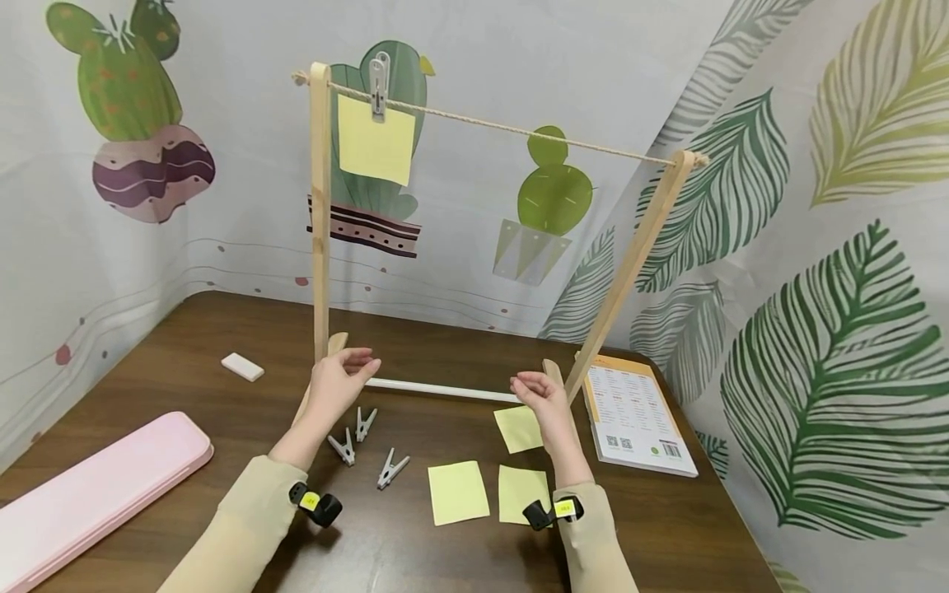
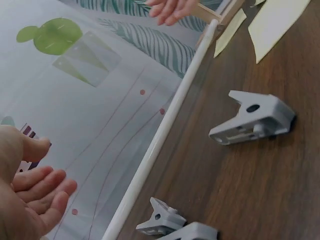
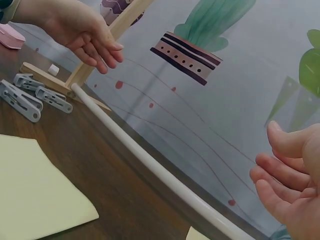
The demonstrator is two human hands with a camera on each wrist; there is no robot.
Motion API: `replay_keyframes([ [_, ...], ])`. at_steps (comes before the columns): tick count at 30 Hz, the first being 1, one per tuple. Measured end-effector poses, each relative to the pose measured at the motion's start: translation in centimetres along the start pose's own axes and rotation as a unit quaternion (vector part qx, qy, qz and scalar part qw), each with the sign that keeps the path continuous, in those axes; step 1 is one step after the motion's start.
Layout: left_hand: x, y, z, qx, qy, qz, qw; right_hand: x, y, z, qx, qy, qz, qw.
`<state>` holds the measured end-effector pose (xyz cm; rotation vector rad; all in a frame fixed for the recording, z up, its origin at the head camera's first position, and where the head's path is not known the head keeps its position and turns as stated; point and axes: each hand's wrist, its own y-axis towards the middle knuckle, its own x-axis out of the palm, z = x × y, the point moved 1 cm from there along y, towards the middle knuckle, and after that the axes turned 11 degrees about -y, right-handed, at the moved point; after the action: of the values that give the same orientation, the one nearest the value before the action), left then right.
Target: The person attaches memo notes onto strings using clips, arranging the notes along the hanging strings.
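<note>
In the head view my left hand [image 1: 343, 380] hovers by the left post of a wooden frame [image 1: 320, 214], fingers loosely bent and holding nothing. My right hand [image 1: 547, 402] is likewise raised near the right post, with nothing between thumb and fingers. A rope [image 1: 489, 125] is strung between the post tops. On it a grey clothespin [image 1: 379, 86] holds a yellow paper square [image 1: 376, 140]. Three grey clothespins, one of them [image 1: 391, 469] nearest me, lie on the table. Three yellow squares lie there too: one [image 1: 458, 492] in the middle, two partly behind my right arm.
A white bar [image 1: 445, 389] joins the frame's feet low across the table [image 1: 400, 543]. At left lie a pink case [image 1: 111, 494] and a white eraser-like block [image 1: 242, 366]. A book [image 1: 638, 416] lies beside the right post. A printed cloth [image 1: 460, 222] hangs behind.
</note>
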<state>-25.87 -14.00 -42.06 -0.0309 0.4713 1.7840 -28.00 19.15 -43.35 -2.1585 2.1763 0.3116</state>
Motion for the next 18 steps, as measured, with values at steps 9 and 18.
replay_keyframes([
  [9,-0.03,-0.94,-0.07,-0.033,0.021,-0.042,0.9984,-0.48,-0.45,0.22,0.025,-0.029,-0.001,0.9993],
  [18,0.24,-0.98,-0.67,-0.078,0.06,-0.089,0.9911,-0.62,-0.76,1.0,-0.007,-0.089,-0.011,0.996],
])
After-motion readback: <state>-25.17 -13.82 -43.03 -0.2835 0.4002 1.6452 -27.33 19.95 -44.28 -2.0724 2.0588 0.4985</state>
